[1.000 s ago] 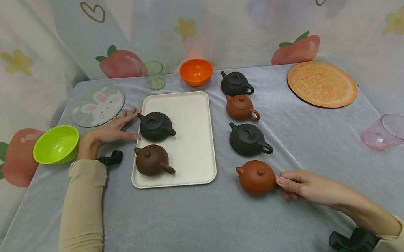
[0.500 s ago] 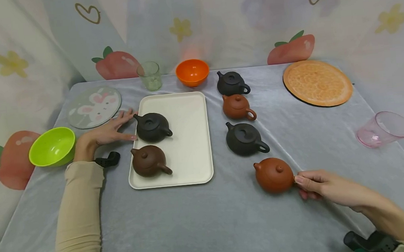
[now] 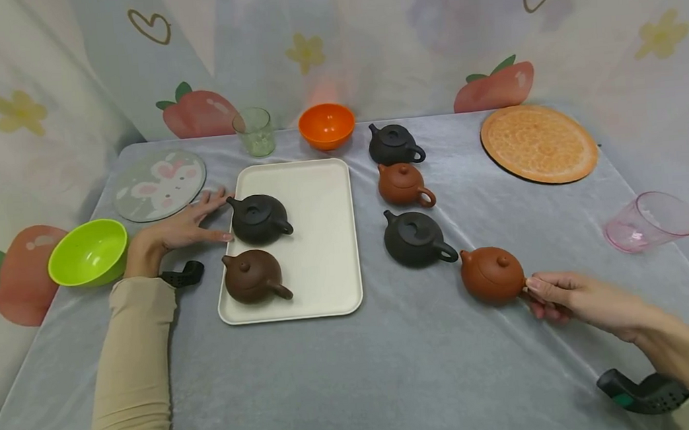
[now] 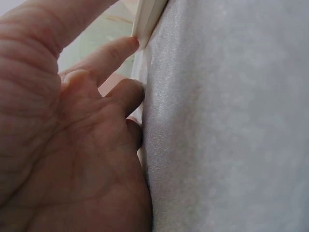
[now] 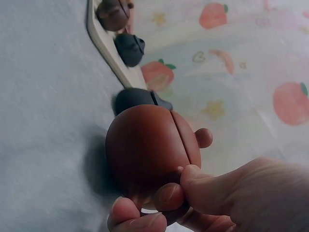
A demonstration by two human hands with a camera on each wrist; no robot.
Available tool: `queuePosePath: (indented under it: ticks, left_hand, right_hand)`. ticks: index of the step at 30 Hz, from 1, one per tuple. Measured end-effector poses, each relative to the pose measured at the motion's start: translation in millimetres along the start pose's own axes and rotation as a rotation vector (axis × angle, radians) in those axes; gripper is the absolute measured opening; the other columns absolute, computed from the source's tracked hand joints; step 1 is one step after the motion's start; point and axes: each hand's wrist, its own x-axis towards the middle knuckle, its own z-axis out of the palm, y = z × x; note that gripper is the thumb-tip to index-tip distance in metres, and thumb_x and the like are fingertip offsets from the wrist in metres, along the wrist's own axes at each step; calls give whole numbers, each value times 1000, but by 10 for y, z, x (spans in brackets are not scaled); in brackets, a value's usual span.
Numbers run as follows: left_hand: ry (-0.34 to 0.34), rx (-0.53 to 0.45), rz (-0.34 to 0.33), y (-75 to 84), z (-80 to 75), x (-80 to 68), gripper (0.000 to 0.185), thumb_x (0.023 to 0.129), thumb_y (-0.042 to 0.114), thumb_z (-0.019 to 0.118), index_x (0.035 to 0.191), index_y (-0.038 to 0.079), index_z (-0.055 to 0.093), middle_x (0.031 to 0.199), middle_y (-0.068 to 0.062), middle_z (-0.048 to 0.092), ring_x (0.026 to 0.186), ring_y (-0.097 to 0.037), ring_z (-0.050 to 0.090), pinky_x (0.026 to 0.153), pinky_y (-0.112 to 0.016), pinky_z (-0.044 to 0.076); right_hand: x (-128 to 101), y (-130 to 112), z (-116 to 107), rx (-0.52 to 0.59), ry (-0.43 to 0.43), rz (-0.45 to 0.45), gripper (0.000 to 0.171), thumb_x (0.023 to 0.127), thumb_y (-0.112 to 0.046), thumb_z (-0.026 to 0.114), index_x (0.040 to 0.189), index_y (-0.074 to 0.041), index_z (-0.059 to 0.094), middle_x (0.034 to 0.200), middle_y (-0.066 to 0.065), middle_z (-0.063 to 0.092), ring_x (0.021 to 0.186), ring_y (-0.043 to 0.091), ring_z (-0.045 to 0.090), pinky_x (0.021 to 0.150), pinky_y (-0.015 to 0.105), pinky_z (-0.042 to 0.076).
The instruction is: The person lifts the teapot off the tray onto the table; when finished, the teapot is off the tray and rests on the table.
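Observation:
My right hand (image 3: 582,301) pinches the handle of an orange-brown teapot (image 3: 492,275), its spout pointing left; the right wrist view shows thumb and fingers on that handle. Whether the pot touches the cloth I cannot tell. My left hand (image 3: 184,226) lies with spread fingers at the left edge of a cream tray (image 3: 323,257), a fingertip touching its rim in the left wrist view. On the tray stand a black teapot (image 3: 260,219) and a dark brown teapot (image 3: 252,277). Right of the tray are a black teapot (image 3: 414,238), a smaller reddish-brown teapot (image 3: 401,183) and another black teapot (image 3: 393,143).
A green bowl (image 3: 89,252) stands beside the left wrist, with a rabbit-print round mat (image 3: 160,185) behind it. At the back are a greenish glass (image 3: 256,133) and an orange bowl (image 3: 327,127). To the right lie an orange round mat (image 3: 539,143) and a tilted-looking pink glass (image 3: 649,221).
The right hand has carried the orange-brown teapot to the right, then slightly toward the back, away from the column of teapots. The left hand has stayed at the tray's edge.

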Motion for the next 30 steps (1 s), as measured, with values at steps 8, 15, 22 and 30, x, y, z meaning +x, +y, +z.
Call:
queuePosePath:
  ticks: [8,15,22,30]
  left_hand:
    - [1,-14,11,6,12,-5,93,86,28,75,158,26,16,165,1,-10,148,-27,-23,112,-66,-8]
    - [2,-8,7,22,19,3,96,86,28,75,158,22,11,165,-2,-11,148,-29,-24,112,-67,-9]
    - [8,-22,10,-1,17,-22,98,86,26,75,158,20,9,165,-3,-10,148,-29,-23,113,-66,-7]
    - [9,-4,18,17,14,-30,97,85,27,76,158,19,12,165,-4,-9,148,-29,-22,113,-65,-7]
  right_hand:
    - [106,-7,-185,25,37,45,40,108,-28,32,88,4,46,79,5,51,66,22,44,57,37,32]
    - [215,-68,-316,5,113,102,42,108,-34,33,86,-1,46,81,2,51,67,15,45,59,33,35]
    - [428,-180,-444,36,155,161,39,107,-37,34,86,-8,49,82,1,51,70,11,45,62,28,37]
    - [676,-282,-582,37,172,190,40,106,-42,31,91,-7,45,87,4,49,72,12,43,65,27,38]
